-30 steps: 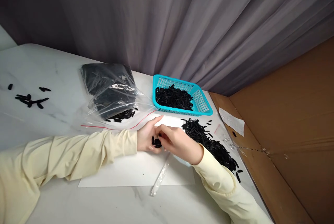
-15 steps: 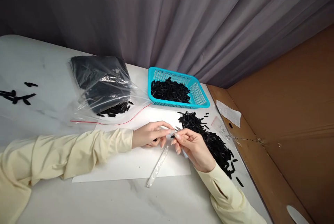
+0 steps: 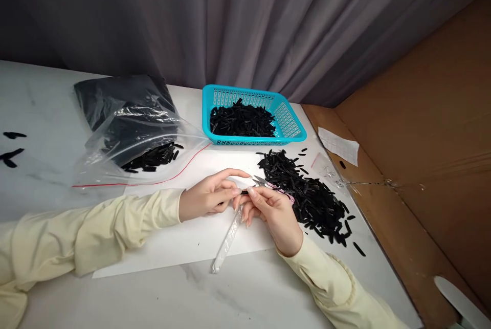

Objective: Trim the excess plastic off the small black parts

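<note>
My left hand (image 3: 210, 193) and my right hand (image 3: 274, 216) meet above a white sheet (image 3: 153, 252). Between their fingertips is a small, slim black piece (image 3: 244, 192), pinched from both sides. The left index finger stretches out over it; the lower left fingers are partly hidden. Just behind the right fingers lie scissors with pink handles (image 3: 261, 181), blades toward the left hand. Below the hands, a narrow clear plastic sleeve (image 3: 226, 247) slants across the sheet's edge. Close to the right hand spreads a heap of similar black pieces (image 3: 318, 206).
A blue basket (image 3: 257, 139) holding black pieces stands at the back. Left of it lies a clear zip bag (image 3: 126, 114) with dark contents. Several loose black pieces (image 3: 14, 135) lie far left. A brown cardboard wall (image 3: 422, 129) and white paper slip (image 3: 339, 145) are right.
The fingertips have come together, and the left fingers now also grip the black piece. More of the scissors shows behind the right hand. The whole view has shifted slightly.
</note>
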The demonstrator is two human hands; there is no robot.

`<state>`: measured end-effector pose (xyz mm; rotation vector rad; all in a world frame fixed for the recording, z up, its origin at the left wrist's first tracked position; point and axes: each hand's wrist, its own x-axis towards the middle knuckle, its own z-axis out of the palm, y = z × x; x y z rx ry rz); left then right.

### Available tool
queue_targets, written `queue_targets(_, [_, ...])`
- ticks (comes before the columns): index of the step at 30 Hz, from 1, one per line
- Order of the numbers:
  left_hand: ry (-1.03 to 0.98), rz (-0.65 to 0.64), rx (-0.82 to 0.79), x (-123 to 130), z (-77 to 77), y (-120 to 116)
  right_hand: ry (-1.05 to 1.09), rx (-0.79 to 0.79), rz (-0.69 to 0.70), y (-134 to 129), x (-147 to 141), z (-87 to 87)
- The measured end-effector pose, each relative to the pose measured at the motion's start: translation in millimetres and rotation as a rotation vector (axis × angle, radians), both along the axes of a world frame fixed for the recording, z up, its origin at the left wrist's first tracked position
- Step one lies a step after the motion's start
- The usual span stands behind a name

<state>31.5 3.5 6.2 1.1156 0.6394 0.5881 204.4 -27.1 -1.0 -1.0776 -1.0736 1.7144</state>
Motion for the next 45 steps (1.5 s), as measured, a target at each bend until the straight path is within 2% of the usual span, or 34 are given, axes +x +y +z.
queue_targets(5, [0.027,-0.021,-0.041,-1.6,3.1,2.0,-0.022,0.058,0.033,-1.9,-1.8,0.0])
queue_targets(14, [0.003,-0.031,-0.140,-1.1,3.0,4.8,-0.166,0.156,0.010,-5.4,-3.2,3.3])
queue_targets(24, [0.023,-0.029,-0.090,-1.9,3.0,4.4,-0.293,0.306,-0.017,-8.4,-1.4,-0.6])
queue_targets(35, [0.006,-0.036,-0.058,-1.3,-0.1,3.8,-0.254,0.310,-0.023,-8.7,-0.5,-2.1])
queue_targets(45, [-0.058,-0.050,-0.124,-3.3,-3.8,5.8,-0.309,0.354,-0.019,-9.1,1.7,-2.8])
